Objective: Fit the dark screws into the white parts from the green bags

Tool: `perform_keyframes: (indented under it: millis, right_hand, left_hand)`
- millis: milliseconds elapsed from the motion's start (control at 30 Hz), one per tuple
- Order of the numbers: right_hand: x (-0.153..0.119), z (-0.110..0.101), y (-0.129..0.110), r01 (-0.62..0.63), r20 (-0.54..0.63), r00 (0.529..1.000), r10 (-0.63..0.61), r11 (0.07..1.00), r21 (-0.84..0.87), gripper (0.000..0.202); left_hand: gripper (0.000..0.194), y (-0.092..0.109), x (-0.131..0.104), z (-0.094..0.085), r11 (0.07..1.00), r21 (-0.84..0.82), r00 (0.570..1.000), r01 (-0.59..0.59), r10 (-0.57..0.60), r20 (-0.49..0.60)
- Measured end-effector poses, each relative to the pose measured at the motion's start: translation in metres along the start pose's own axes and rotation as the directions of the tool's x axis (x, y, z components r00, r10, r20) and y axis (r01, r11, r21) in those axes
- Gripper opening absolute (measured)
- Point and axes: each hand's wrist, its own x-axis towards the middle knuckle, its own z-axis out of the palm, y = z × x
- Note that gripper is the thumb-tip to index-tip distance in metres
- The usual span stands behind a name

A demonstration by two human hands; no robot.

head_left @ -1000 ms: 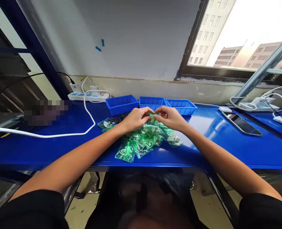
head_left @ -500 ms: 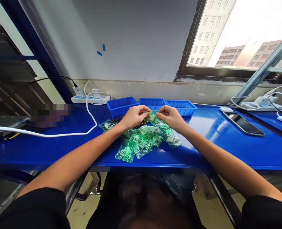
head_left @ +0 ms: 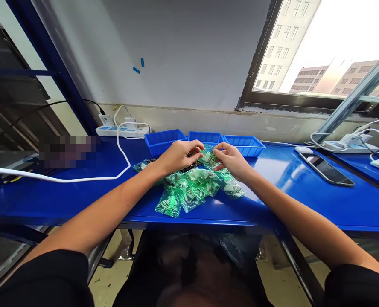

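Between my two hands hangs a small green plastic bag (head_left: 209,157) with small pale parts inside. My left hand (head_left: 182,155) pinches with thumb and fingers at the bag's left edge. At its right edge my right hand (head_left: 229,158) holds the bag between thumb and fingers. Below them lies a pile of green bags (head_left: 192,189) on the blue table (head_left: 96,198). Dark small parts (head_left: 194,165) show partly behind my left hand; my wrist hides some of them.
Three blue bins stand behind the pile: a left bin (head_left: 164,147), a middle bin (head_left: 205,136) and a right bin (head_left: 245,147). A phone (head_left: 328,168) lies at right. A white cable (head_left: 80,180) crosses the left side from a power strip (head_left: 112,131).
My hands have moved slightly apart at the top, and more of the green bag shows between them. The view has shifted a little.
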Motion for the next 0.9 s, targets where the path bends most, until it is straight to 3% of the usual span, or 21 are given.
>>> perform_keyframes:
  millis: [233, 533, 800, 900]
  right_hand:
    - [0.000, 0.004, 0.000, -0.025, -0.003, 1.000, 0.025, 0.999, 0.028, 0.016]
    - [-0.005, 0.008, 0.001, 0.007, 0.049, 0.999, -0.017, 0.977, 0.213, 0.031]
    - [-0.004, 0.012, 0.007, 0.034, -0.171, 0.985, -0.011, 0.991, 0.128, 0.026]
    - [-0.005, 0.011, 0.007, 0.028, -0.193, 0.981, 0.001, 0.989, 0.148, 0.032]
  left_hand:
    - [0.019, -0.006, 0.001, -0.003, 1.000, -0.023, 0.997, 0.014, -0.013, 0.076]
    - [0.019, 0.002, -0.002, 0.017, 0.961, -0.253, 0.993, 0.114, -0.110, 0.029]
    - [0.019, 0.005, -0.003, 0.018, 0.981, -0.187, 0.999, 0.044, -0.042, 0.016]
    - [0.020, 0.007, -0.004, 0.018, 0.986, -0.166, 0.999, 0.014, -0.009, 0.032]
